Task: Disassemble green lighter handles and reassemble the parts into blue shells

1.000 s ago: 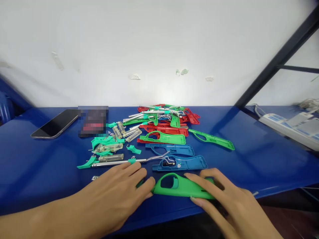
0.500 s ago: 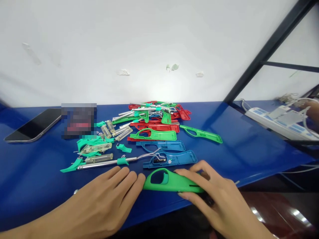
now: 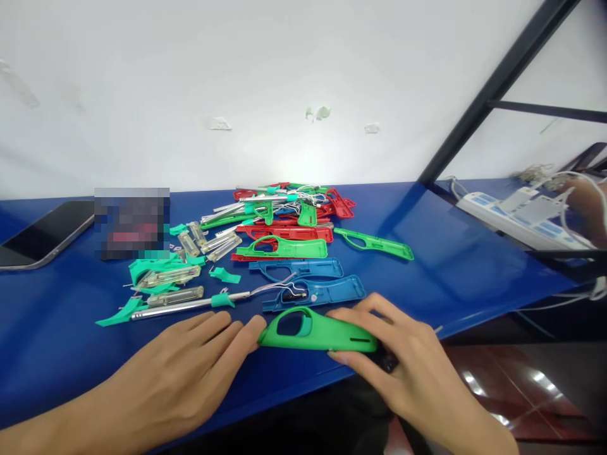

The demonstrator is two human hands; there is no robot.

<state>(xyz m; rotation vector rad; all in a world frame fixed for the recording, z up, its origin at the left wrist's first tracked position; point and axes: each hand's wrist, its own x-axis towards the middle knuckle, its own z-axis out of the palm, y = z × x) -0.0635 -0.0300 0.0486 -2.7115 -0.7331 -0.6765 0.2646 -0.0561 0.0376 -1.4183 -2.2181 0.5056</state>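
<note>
A green utility lighter (image 3: 327,333) with a teal trigger in its finger loop lies crosswise near the table's front edge. My right hand (image 3: 403,360) is closed around its wide end, thumb below and fingers above. The fingers of my left hand (image 3: 199,366) close over its narrow front end and hide it. Just beyond lies a blue casing half (image 3: 339,292) with a black part and white wires inside. Those wires run to a metal lighter tube (image 3: 190,305) with a teal trigger on it. Another blue casing half (image 3: 317,269) is behind.
Clear fuel tanks (image 3: 175,296) and teal pieces (image 3: 147,268) lie at left. Green casing halves (image 3: 303,248), red ones (image 3: 284,234) and several metal tubes are heaped behind. A phone (image 3: 47,230), a blurred-out object (image 3: 135,230) and a power strip (image 3: 512,218) flank them.
The camera view has shifted slightly, so most things appear a little left and higher. Both hands keep their hold on the green lighter, whose side slot shows more fully.
</note>
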